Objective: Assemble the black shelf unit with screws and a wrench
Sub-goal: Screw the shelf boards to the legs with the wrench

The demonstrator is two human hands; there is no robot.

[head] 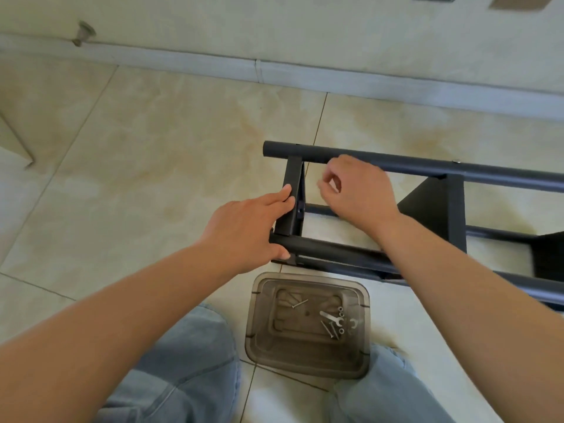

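A person in light blue jeans [183, 361] kneels on a glossy beige tiled floor [137, 148] over a black metal shelf unit [433, 209] lying on its side, its round tubular legs running off toward the right edge of the view. The left hand [244, 227] lies against the end shelf panel [291, 196] — fingers straight along the panel's outer face, thumb down on the near black tube [329, 247] where panel and tube meet. The right hand [357, 190] hovers inside the frame just beyond that panel, below the far black tube [427, 166], its fingers curled toward the thumb as if pinching something small; what lies between the fingertips, if anything, is too small and blurred to tell. A second shelf panel [439, 209] stands between the tubes farther right.

Just in front of the knees, touching nothing of the frame, sits a smoky translucent plastic container [259, 331] with rounded corners. Inside it lie a small flat silver wrench [331, 318], several long silver screws [328, 329] beside it, a few loose silver nuts [341, 314] and one screw apart [299, 303] near the container's upper left. A pale skirting board [274, 71] runs along the wall beyond, with a metal door stop [83, 33] fixed at upper left.
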